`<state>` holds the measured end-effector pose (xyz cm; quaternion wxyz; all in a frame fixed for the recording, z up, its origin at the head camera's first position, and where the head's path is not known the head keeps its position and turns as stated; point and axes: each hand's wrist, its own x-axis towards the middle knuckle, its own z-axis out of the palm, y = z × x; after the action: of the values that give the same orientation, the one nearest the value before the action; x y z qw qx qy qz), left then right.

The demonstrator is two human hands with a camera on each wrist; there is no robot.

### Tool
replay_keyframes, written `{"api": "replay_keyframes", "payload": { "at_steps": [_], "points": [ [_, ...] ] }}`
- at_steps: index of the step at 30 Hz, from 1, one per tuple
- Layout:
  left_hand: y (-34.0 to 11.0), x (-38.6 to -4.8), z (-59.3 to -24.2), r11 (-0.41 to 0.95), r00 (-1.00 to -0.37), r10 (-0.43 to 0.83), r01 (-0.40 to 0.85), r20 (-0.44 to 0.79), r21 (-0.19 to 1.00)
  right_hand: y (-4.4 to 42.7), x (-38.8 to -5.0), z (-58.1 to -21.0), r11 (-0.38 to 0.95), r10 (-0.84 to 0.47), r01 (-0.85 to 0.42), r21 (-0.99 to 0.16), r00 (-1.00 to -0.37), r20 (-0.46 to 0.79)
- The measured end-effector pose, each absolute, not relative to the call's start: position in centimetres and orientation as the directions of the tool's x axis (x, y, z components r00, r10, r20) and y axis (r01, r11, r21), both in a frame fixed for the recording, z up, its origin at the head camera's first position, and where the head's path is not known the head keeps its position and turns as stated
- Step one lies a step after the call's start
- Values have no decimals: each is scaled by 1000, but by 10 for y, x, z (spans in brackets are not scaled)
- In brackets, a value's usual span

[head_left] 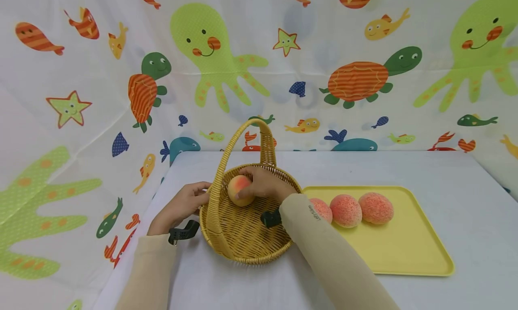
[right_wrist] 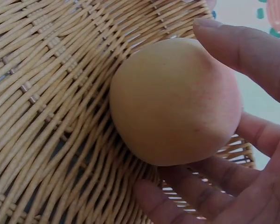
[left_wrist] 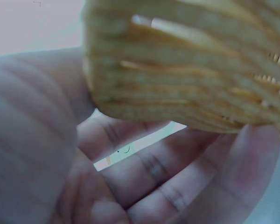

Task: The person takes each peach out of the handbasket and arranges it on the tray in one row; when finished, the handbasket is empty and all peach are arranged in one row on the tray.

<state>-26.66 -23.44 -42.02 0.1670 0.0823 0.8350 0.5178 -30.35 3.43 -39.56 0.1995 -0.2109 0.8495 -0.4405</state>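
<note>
A round wicker basket (head_left: 251, 238) with a tall arched handle stands on the white table. My right hand (head_left: 265, 183) reaches inside it and holds a yellow-and-pink peach (head_left: 239, 194) near the far left wall. Thumb and fingers curve around that peach (right_wrist: 172, 102) in the right wrist view, with the woven wicker (right_wrist: 51, 107) close behind it. At the basket's left side, my left hand (head_left: 184, 205) grips the edge beside the handle's base. Up close in the left wrist view, the left fingers (left_wrist: 149, 163) lie against the wicker wall (left_wrist: 177, 79).
To the right lies a yellow tray (head_left: 404, 251) bearing three rough pinkish peach-like fruits (head_left: 346, 211); the right sleeve (head_left: 323, 242) partly covers one of them and the tray's left part. A curtain (head_left: 283, 112) printed with sea animals hangs behind and at the left.
</note>
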Motion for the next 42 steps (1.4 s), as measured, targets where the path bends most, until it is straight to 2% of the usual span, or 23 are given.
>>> {"api": "replay_keyframes", "payload": {
  "at_steps": [22, 31, 42],
  "points": [
    [-232, -267, -420, 467, -932, 312, -18, -184, 884, 27, -301, -400, 560, -513, -179, -809, -842, -168],
    [-234, -267, -420, 473, -932, 311, -21, -189, 881, 26, -299, -399, 613, -505, -212, -761, -846, -172],
    [-233, -267, -420, 465, -931, 312, -25, -191, 885, 42, -293, -387, 555, -505, -221, -802, -856, -114]
  ]
}}
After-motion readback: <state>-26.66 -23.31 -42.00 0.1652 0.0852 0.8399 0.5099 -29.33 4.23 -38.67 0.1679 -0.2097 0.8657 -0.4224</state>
